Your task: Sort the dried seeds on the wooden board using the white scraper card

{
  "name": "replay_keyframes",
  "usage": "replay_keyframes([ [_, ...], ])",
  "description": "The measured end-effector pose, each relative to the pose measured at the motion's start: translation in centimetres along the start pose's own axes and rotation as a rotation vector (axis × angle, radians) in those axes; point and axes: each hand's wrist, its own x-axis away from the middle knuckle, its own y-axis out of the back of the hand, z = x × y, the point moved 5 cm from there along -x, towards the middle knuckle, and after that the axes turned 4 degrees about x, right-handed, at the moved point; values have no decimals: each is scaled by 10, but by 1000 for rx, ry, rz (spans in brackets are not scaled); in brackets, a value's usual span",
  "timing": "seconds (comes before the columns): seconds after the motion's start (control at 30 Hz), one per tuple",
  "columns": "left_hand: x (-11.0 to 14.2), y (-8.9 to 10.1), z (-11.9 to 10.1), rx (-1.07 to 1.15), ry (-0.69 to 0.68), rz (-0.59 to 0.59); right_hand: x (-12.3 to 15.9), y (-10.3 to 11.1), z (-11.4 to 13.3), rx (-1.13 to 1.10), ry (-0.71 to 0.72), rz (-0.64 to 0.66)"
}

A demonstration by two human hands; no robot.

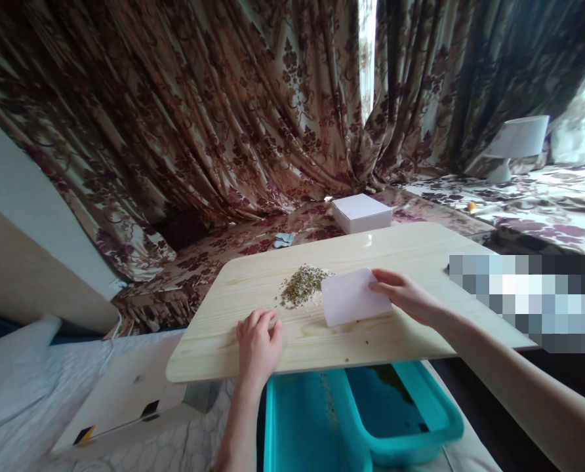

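A pale sheet of stiff paper [355,298] is pinched at its upper right edge by my right hand [405,295]. Its left edge is beside a heap of mixed greenish and grey grains [303,286], seeds or small beads, on the light wooden tabletop [243,275]. My left hand [260,344] lies palm down near the table's front edge, left of the paper, with its fingers a little bent and the thumb apart; nothing shows in it. A few stray grains are scattered in front of the paper.
Under the table's front edge stand two turquoise tubs [447,429], the right one with dark contents. Behind the table are a white box [362,210] and a grey-blue cloth [284,240]. A white lamp [521,137] stands far right; a large flat carton [125,387] lies at left.
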Motion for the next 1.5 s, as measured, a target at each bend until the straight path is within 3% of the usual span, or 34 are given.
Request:
replay_keyframes([
  [0.23, 0, -1, 1, -18, -24, -18, 27, -14, -1, 42, -40, 110],
  [0.53, 0, -1, 1, -13, -32, -39, 51, 19, 14, 116, -26, -27],
  [0.7, 1, 0, 1, -12, -34, -45, 29, 35, 14, -84, 61, -297],
  [0.87, 1, -1, 2, -10, -24, -34, -10, 32, 6, -209, 132, -545],
  [1.13, 1, 0, 0, 0, -8, -12, -22, 21, -11, -165, 189, -569],
  [1.5, 0, 0, 0, -2, -8, -17, -35, 16, -10, -92, 248, -520],
])
